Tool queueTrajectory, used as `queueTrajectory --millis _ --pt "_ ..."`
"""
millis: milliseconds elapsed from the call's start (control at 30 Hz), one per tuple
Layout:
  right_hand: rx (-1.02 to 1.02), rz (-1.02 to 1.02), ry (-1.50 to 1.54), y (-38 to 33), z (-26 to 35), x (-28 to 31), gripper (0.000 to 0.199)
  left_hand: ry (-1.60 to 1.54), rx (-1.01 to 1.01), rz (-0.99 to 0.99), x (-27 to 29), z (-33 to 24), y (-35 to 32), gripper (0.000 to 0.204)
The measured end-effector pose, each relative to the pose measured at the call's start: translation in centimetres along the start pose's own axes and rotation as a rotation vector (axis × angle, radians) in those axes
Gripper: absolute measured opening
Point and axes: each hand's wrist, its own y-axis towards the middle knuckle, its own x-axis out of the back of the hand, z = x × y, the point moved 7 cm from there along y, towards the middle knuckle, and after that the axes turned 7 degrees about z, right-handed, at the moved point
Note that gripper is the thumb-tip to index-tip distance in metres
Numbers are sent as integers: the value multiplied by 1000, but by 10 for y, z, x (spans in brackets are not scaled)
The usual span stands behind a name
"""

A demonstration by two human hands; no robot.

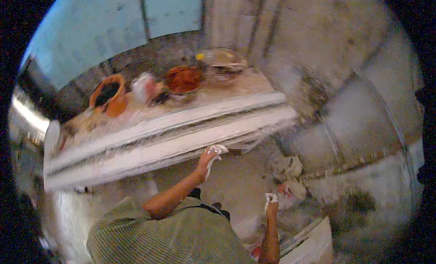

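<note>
Left fingers (218,149) — white-coated, near pale moulding (172,142)

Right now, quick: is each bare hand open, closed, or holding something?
Left hand: white, soft-looking material at the fingers; open or closed cannot be told.
Right hand: similar white material on it; too blurred to tell whether it holds anything.

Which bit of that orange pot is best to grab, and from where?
Probably the rim of the orange pot, coming from the person's side: its wide round mouth shows open, so fingers might hook over the edge with the thumb outside. Blur hides what's inside.
</note>
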Motion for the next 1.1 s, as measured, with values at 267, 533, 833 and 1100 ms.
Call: queueTrajectory --millis 267,533,833,1100 --pt "-74 201 187 149 119 -66 21 138 -248 -559 80 -91 -100 49" --pt "-110 546 483 76 251 -232 16 -63 -520 -780 148 -163 -270 37" --pt "430 1169 295 -114 473 -468 8 -24 -779 -1124 276 -247 -461 32" --pt "649 1363 99 -214 537 -585 12 -5 -916 -1546 290 -234 -602 37"
